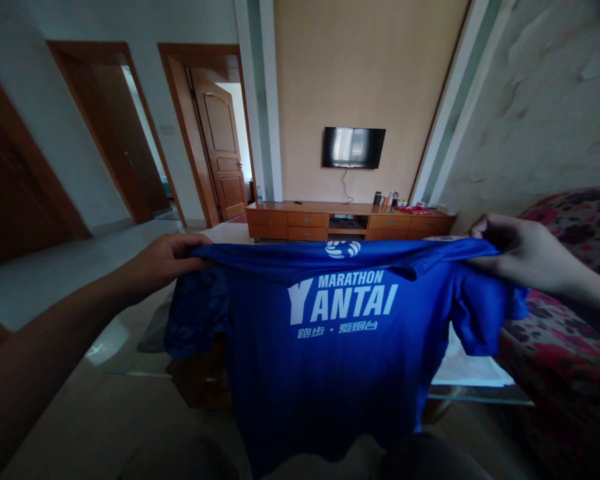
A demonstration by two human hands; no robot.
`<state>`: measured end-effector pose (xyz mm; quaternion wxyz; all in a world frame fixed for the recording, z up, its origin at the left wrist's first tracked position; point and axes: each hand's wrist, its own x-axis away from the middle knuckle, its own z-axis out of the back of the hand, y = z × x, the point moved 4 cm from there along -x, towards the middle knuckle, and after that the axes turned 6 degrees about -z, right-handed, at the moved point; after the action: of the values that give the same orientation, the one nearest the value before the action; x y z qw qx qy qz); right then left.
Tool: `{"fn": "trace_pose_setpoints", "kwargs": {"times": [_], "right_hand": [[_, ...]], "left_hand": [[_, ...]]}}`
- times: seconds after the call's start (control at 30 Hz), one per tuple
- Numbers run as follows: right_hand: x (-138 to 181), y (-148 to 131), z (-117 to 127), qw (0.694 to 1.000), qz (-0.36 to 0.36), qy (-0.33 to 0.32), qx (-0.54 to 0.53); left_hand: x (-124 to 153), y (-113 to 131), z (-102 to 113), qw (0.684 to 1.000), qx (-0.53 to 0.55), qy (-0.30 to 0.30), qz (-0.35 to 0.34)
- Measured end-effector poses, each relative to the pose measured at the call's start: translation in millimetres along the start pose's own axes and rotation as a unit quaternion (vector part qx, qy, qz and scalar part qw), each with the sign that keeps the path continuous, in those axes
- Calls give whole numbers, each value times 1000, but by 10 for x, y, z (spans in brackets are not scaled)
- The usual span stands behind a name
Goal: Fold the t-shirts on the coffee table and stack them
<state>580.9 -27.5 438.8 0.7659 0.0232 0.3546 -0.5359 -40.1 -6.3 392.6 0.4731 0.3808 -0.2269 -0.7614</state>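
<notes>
A blue T-shirt [330, 360] with white "MARATHON YANTAI" lettering hangs spread out in front of me. My left hand [163, 261] is closed on its left shoulder, and my right hand [520, 250] pinches its right shoulder. Both arms are stretched forward, holding the shirt taut at chest height. Its hem drops down to my lap and hides what lies behind it.
A glass-topped low table [125, 347] stands behind the shirt. A floral sofa [575, 347] is at my right. Across the room are a wooden TV cabinet [350, 223], a wall-mounted TV [353, 147] and open wooden doors [223, 153] at the left.
</notes>
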Motion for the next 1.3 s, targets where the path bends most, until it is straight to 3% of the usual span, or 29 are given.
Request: {"fn": "trace_pose_setpoints", "kwargs": {"times": [0.23,0.4,0.53,0.73,0.83,0.93,1.07,1.2,1.23,1.3], "right_hand": [[-650,520,-728,995,-24,-24,98],[-1097,1010,-1485,976,-66,-25,207],[-1263,1472,-2183,954,-166,-70,238],[-1149,1995,-3036,915,-238,-176,274],[-1106,2185,-3331,899,-255,-239,262],[-1153,2340,-3571,892,-271,-262,252],[-1184,2445,-3922,887,-303,-241,253],[-1023,2336,-4258,877,-339,-141,309],[-976,2269,-4339,883,-325,-121,317],[-903,2114,-4518,910,-260,-128,296]], "left_hand": [[-1046,-571,-372,973,-186,115,-71],[-1793,-1239,-887,958,-252,133,-30],[-2176,-1799,-1365,953,-274,127,4],[-2385,-2529,-2051,966,-253,32,51],[-2475,-2813,-2280,965,-253,-5,66],[-2607,-3014,-2443,960,-262,-27,90],[-2673,-3115,-2605,937,-320,17,136],[-2492,-3044,-2793,888,-432,129,86],[-2440,-3034,-2874,885,-444,125,61],[-2366,-3049,-3083,906,-418,58,15]]}}
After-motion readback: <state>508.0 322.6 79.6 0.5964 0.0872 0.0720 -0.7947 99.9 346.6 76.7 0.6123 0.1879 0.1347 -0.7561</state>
